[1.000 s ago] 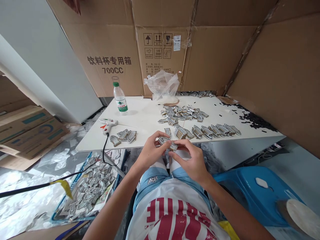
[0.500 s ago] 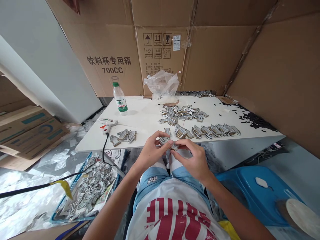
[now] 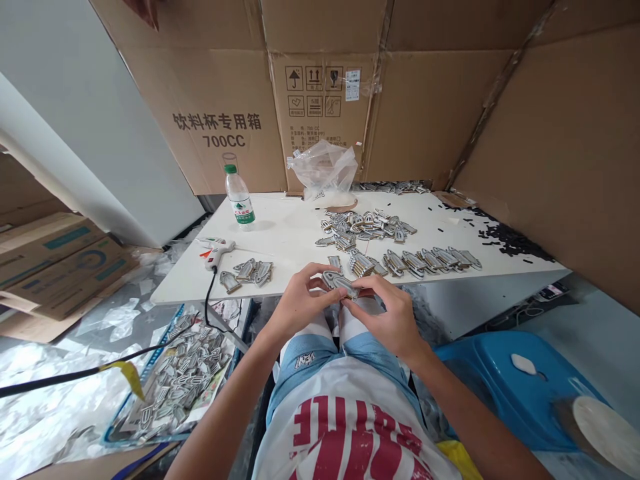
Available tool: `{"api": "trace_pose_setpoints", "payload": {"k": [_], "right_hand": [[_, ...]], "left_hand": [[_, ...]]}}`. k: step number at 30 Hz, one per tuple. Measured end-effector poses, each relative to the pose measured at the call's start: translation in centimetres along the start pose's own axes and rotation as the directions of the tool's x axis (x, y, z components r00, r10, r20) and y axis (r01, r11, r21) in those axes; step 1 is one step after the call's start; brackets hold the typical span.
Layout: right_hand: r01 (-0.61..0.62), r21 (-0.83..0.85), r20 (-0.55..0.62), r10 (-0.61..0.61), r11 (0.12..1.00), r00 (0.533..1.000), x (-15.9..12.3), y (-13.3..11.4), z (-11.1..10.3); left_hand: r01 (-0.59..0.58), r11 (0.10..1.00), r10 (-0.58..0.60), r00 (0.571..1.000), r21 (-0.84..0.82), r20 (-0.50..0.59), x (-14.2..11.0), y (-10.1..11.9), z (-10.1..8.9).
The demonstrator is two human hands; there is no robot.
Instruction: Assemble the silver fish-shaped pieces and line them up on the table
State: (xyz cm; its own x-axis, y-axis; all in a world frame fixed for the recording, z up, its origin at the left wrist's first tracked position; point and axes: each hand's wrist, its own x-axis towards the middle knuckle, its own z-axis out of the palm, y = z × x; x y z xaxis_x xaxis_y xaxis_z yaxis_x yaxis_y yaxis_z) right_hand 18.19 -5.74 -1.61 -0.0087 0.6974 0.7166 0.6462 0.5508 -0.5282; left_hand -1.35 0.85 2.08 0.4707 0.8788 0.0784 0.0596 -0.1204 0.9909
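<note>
Between my two hands, just past the table's front edge, is a small flat grey-and-white piece (image 3: pixel 336 280) with a rounded, pointed end. My left hand (image 3: pixel 306 297) pinches it by the left and lower side with the thumb on top. My right hand (image 3: pixel 386 313) grips its right end between thumb and fingers. Right beyond the hands, a stack of like pieces (image 3: pixel 361 263) lies on the table, with a row of overlapping pieces (image 3: pixel 430 261) to its right. A loose heap of them (image 3: pixel 370 227) lies farther back.
On the left of the white table (image 3: pixel 285 233) lie a glue gun (image 3: pixel 216 253), a small pile of pieces (image 3: pixel 246 273) and an upright water bottle (image 3: pixel 241 200). Black bits (image 3: pixel 510 240) cover the right end. Below left is a blue-rimmed basket (image 3: pixel 107 433) of pieces; a blue plastic stool (image 3: pixel 505 373) stands right.
The piece in my hands has tilted so that more of its flat face shows. My hands have barely moved, and the things on the table look the same.
</note>
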Motion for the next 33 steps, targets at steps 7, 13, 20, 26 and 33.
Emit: {"api": "trace_pose_setpoints", "payload": {"k": [7, 13, 20, 26, 33], "right_hand": [[0.036, -0.057, -0.042, -0.039, 0.998, 0.998, 0.4, 0.3, -1.0], [-0.05, -0.194, -0.187, 0.013, 0.98, 0.982, 1.6, 4.1, -4.5], [-0.215, -0.246, -0.264, 0.148, 0.945, 0.953, 2.0, 11.5, -5.8], [-0.151, -0.329, -0.085, 0.13, 0.932, 0.988, 2.4, 12.7, -4.7], [-0.116, -0.358, 0.106, 0.164, 0.926, 0.981, 3.0, 13.4, -4.4]], "left_hand": [[-0.019, 1.0, 0.019, 1.0, -0.002, 0.005, 0.0, -0.2, 0.0], [-0.01, 1.0, 0.011, 0.997, 0.021, -0.072, 0.0, 0.0, -0.7], [0.003, 0.999, 0.0, 0.996, 0.033, -0.09, 0.0, 0.3, -0.9], [0.011, 0.999, -0.008, 0.997, 0.032, -0.082, -0.1, 0.6, -0.8], [-0.007, 0.999, 0.011, 0.996, 0.047, -0.09, -0.2, 0.8, -1.0]]}}
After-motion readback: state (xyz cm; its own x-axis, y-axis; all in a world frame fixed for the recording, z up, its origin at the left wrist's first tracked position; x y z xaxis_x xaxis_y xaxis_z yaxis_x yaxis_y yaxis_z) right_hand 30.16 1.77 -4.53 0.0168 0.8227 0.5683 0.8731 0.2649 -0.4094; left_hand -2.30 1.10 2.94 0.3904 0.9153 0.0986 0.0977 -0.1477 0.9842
